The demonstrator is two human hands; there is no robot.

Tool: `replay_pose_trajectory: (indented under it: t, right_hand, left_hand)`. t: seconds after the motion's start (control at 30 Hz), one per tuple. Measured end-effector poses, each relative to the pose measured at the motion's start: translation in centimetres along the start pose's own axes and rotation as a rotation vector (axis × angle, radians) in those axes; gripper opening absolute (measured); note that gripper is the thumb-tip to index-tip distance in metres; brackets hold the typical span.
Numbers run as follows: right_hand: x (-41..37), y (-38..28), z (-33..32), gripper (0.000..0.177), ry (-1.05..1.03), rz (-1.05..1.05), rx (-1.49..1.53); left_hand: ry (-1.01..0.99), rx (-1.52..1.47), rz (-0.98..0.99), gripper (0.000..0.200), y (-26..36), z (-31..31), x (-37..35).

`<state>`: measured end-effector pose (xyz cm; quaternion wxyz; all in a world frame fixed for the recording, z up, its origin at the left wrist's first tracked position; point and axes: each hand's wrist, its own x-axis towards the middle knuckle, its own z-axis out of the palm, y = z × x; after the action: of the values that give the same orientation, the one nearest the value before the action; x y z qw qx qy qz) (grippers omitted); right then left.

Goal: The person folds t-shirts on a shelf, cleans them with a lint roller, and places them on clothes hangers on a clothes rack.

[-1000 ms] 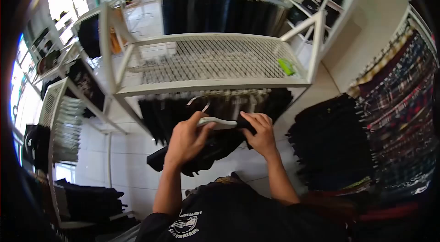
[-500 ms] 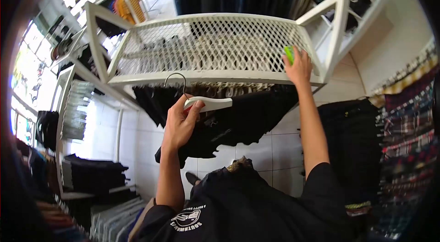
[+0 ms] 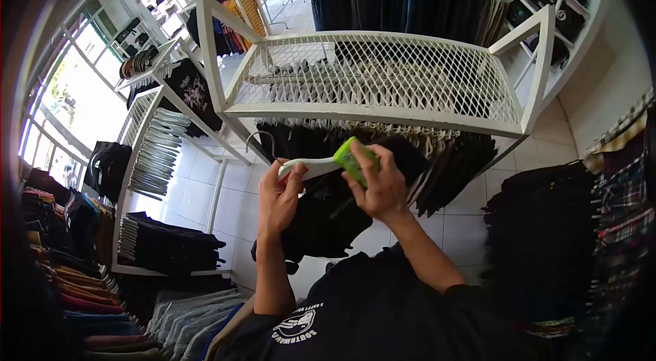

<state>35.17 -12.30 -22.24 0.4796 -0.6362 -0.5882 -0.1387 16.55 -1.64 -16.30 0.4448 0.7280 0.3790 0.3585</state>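
Observation:
My left hand [image 3: 277, 202] pinches the neck end of a white hanger [image 3: 314, 167], just under its metal hook [image 3: 262, 134]. A bit of red shows beside my left thumb. From the hanger hangs a black garment [image 3: 324, 221], whose exact kind I cannot make out. In my right hand [image 3: 381, 187] is a bright green block-like object [image 3: 350, 155], held at the far end of the hanger's arm. It appears to touch the hanger there. My right fingers partly cover the green object.
A white metal rack [image 3: 383, 117] with a mesh top stands ahead, hangered clothes below it. Dark trousers [image 3: 403, 2] hang behind. Plaid shirts [image 3: 622, 211] and black garments [image 3: 536, 231] are at right; more clothes [image 3: 160, 156] hang at left. Tiled floor [image 3: 232, 207] shows between.
My right hand has picked up the green object from the mesh top and brought it down to the hanger. My left hand still holds the hanger. The view has shifted.

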Motion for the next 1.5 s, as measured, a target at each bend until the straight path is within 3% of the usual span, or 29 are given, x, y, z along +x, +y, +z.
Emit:
replay_pose_trajectory:
  t: [0.03, 0.1, 0.17, 0.3, 0.37, 0.5, 0.6, 0.7, 0.77, 0.8, 0.93, 1.03, 1.07, 1.17, 1.23, 1.27, 1.37, 1.5]
  right_hand:
    - [-0.4, 0.8, 1.3, 0.067, 0.0, -0.002, -0.002]
    - [-1.0, 4.0, 2.7, 0.065, 0.197, 0.244, -0.209]
    - [-2.4, 7.3, 2.7, 0.058, 0.084, 0.571, -0.225]
    - [-2.4, 3.5, 1.1, 0.054, 0.328, 0.365, -0.185]
    - [-1.4, -2.7, 1.2, 0.055, 0.287, 0.336, -0.085]
    - [-2.3, -10.1, 5.2, 0.066, 0.032, 0.032, 0.016]
    - [-2.8, -7.7, 8.7, 0.067, 0.088, -0.051, -0.058]
    - [-4.1, -1.7, 11.0, 0.06, 0.088, 0.372, -0.082]
    - [-4.7, -0.9, 10.2, 0.057, 0.07, 0.505, -0.097]
    - [-4.3, -2.1, 9.8, 0.055, 0.148, 0.394, -0.063]
    - [-1.5, -13.3, 9.0, 0.058, 0.027, 0.13, 0.176]
    - [-2.0, -16.0, 11.6, 0.062, -0.115, -0.085, 0.243]
    - [-2.0, -15.2, 12.8, 0.062, -0.078, -0.179, 0.128]
    - [-2.6, -9.7, 16.1, 0.059, 0.011, 0.142, 0.124]
    - [-3.9, -5.0, 16.6, 0.053, -0.112, 0.393, -0.004]
    - [-3.8, -4.4, 16.0, 0.054, -0.09, 0.412, 0.005]
    - [-1.3, -9.5, 13.4, 0.051, -0.019, 0.316, 0.147]
    - [-0.1, -16.7, 12.6, 0.059, -0.208, -0.001, 0.381]
  left_hand:
    - [0.039, -0.001, 0.018, 0.034, -0.3, -1.0, -0.5]
    - [0.078, -0.015, 0.026, 0.033, -1.8, -3.7, -1.1]
    - [0.133, -0.041, 0.021, 0.033, -3.1, -6.4, -2.2]
    - [0.11, -0.133, -0.021, 0.03, -4.3, -10.2, -4.0]
    - [0.108, -0.131, -0.025, 0.03, -4.2, -11.0, -4.6]
    - [0.092, -0.08, 0.017, 0.031, -5.0, -11.6, -5.5]
    - [0.106, -0.061, 0.023, 0.032, -4.3, -13.4, -6.7]
    - [0.2, -0.025, 0.009, 0.032, -5.8, -15.7, -8.1]
    - [0.186, -0.114, -0.012, 0.028, -7.2, -17.0, -9.2]
    - [0.214, -0.114, -0.015, 0.028, -7.5, -17.5, -9.4]
    - [0.2, -0.11, -0.098, 0.026, -7.9, -18.2, -10.9]
    - [0.209, -0.076, -0.072, 0.027, -7.3, -18.0, -11.0]
    - [0.208, -0.044, -0.043, 0.027, -6.8, -18.2, -11.1]
    - [0.221, 0.003, -0.067, 0.027, -6.1, -19.4, -11.9]
    - [0.236, -0.038, -0.068, 0.027, -7.6, -20.0, -12.4]
    - [0.248, -0.031, -0.071, 0.027, -8.1, -20.3, -12.6]
    - [0.278, 0.068, 0.047, 0.026, -8.2, -20.8, -12.7]
    - [0.214, 0.154, -0.023, 0.021, -5.4, -20.8, -12.3]
